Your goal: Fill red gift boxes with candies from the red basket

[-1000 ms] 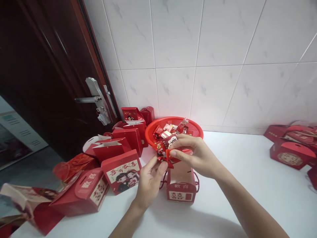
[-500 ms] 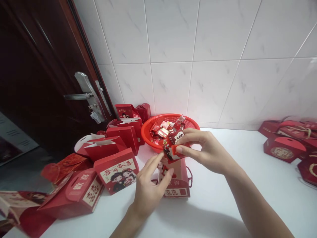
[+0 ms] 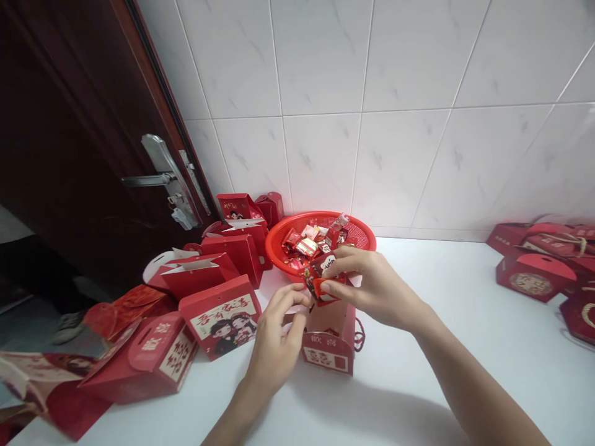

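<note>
My right hand [image 3: 367, 282] pinches a red and dark-brown candy packet [image 3: 320, 272] between thumb and fingers, above an upright red gift box [image 3: 328, 353]. The box top is open, and its pale inside shows below the packet. Printed on its front is a cream label, and a dark red cord handle [image 3: 359, 336] hangs at its right side. My left hand [image 3: 279, 331] is at the box's left edge, fingers curled and thumb near the rim; they seem to hold the side, though the contact is partly hidden. Behind the packet stands a red plastic basket [image 3: 274, 244] with wrapped candies [image 3: 307, 248].
Several red gift boxes, among them one with a printed couple [image 3: 223, 322], line the left of the white table [image 3: 395, 384]. More boxes [image 3: 534, 272] are at the far right. A tiled wall [image 3: 320, 161] rises behind; at left are a dark door [image 3: 79, 124] and a person's shoe [image 3: 69, 327].
My right hand has shifted slightly left with the candy packet. The left fingers have curled and the thumb has drawn left, showing more of the box's inside. A person's leg has appeared by the door.
</note>
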Demonstrator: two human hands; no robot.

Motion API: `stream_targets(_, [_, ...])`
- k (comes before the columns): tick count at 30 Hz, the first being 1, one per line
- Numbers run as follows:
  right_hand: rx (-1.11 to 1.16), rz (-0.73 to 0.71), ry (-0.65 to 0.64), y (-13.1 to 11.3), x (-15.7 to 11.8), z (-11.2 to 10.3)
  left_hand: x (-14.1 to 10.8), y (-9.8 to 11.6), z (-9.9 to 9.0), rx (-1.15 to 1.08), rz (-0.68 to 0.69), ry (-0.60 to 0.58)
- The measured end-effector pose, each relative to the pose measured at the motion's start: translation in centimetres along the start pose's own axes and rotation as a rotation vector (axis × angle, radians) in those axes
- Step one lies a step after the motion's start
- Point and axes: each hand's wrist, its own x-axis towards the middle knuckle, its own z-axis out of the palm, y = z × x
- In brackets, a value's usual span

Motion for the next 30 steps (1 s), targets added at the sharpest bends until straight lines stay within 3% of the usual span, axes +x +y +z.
stream_targets(3, [-0.062, 0.023, -0.128, 0.1, 0.0, 0.0, 0.0, -0.1, 0.0, 0.076, 0.001, -0.022])
stream_targets(6, [-0.115, 0.049, -0.177, 0.3, 0.0, 0.2, 0.0, 0.0, -0.1, 0.116, 0.009, -0.052])
stream_targets(11, [-0.109, 0.033, -0.190, 0.5, -0.2, -1.0, -0.1, 0.1, -0.2, 0.101, 0.010, -0.126])
stream_targets(15, [0.008, -0.011, -0.100, 0.3, -0.7, -1.9, -0.3, 0.5, 0.0, 0.114, -0.021, -0.111])
stream_targets(20, [0.153, -0.013, -0.138, 0.8, -1.7, -0.8, -0.9, 1.2, 0.6, 0.145, 0.033, -0.135])
stream_targets(30, [-0.171, 0.132, -0.376, 0.5, -4.1, -0.9, -2.9, -0.5, 1.4, 0.277, 0.121, -0.108])
